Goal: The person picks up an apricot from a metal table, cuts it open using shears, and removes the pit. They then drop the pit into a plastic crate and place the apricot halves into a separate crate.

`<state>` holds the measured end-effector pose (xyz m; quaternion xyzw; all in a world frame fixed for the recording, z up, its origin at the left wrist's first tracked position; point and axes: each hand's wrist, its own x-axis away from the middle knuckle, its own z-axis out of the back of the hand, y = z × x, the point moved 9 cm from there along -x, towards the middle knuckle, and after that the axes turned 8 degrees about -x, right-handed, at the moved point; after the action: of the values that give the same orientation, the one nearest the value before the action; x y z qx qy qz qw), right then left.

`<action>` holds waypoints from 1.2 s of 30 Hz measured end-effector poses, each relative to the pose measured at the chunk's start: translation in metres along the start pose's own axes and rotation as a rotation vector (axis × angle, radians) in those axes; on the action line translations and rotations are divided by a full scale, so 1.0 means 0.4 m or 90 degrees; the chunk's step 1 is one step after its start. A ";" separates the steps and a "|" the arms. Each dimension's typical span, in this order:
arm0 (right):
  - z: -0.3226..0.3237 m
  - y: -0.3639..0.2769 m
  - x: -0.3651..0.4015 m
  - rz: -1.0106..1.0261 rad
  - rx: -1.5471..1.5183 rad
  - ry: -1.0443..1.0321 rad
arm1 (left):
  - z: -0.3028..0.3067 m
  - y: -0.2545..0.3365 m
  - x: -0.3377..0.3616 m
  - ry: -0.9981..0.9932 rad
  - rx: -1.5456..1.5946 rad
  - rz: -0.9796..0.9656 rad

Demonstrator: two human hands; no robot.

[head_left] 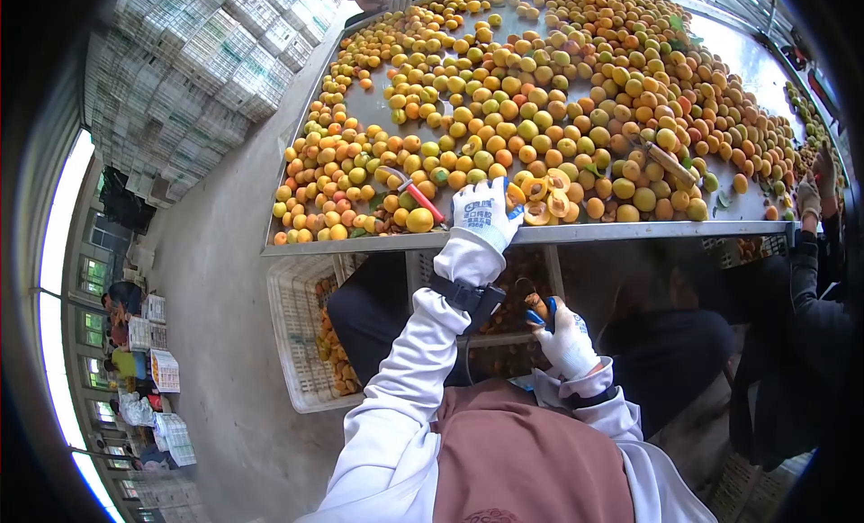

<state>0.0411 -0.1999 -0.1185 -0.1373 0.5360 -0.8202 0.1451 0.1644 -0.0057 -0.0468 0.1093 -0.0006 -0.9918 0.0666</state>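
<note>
My left hand [484, 213], in a white glove with blue finger coating, is at the table's near edge. Its fingers are closed on an apricot [515, 193], of which only an orange part shows. Halved apricots [545, 199] lie just to its right, cut faces showing. Below the table edge, my right hand [567, 341], gloved alike, is wrapped around the brown handle of a small curved knife [537, 305]. A red-handled curved knife [419, 197] rests among the apricots left of my left hand.
Many whole apricots [504, 109] cover the metal table [360, 104]. A wooden-handled tool [670, 163] lies right. Under the table stands a white crate [301, 343] with fruit pieces. A co-worker's gloved hand [808, 199] is at the right edge. Crates [207, 64] are stacked behind left.
</note>
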 end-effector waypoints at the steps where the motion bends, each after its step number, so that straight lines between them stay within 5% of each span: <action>1: -0.001 -0.003 0.001 0.001 0.000 -0.002 | 0.027 0.003 0.006 0.016 0.011 0.003; 2: -0.002 -0.004 -0.001 -0.014 -0.002 -0.011 | 0.030 -0.006 0.014 0.017 0.011 0.007; 4: -0.002 -0.012 -0.003 -0.028 -0.006 -0.020 | 0.037 -0.077 0.032 0.074 0.550 0.120; 6: 0.011 -0.048 0.000 0.056 -0.100 0.003 | 0.050 -0.077 0.067 -0.020 1.090 0.123; 9: 0.001 -0.046 -0.003 -0.006 -0.213 -0.031 | 0.096 -0.057 0.160 -0.076 1.309 0.104; 11: -0.025 -0.039 0.008 -0.071 -0.372 -0.082 | 0.041 -0.062 0.215 -0.125 1.414 0.222; 14: -0.045 -0.072 0.021 -0.113 -0.434 -0.133 | -0.035 -0.039 0.268 -0.238 1.579 0.220; 20: -0.097 -0.065 0.010 -0.063 -0.323 -0.167 | -0.141 -0.017 0.326 -0.209 1.435 0.377; 23: -0.105 -0.069 0.005 -0.066 -0.258 -0.168 | -0.157 -0.041 0.330 -0.118 1.176 0.422; 29: -0.102 -0.065 -0.004 -0.063 -0.207 -0.142 | -0.177 -0.009 0.346 -0.229 1.211 0.364; 36: -0.109 -0.065 0.000 -0.060 -0.231 -0.138 | -0.179 0.003 0.353 -0.218 1.146 0.327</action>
<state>0.0222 -0.1534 -0.1114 -0.2737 0.6493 -0.6964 0.1361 0.0437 -0.0245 -0.1471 -0.0306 -0.7979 -0.5769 0.1722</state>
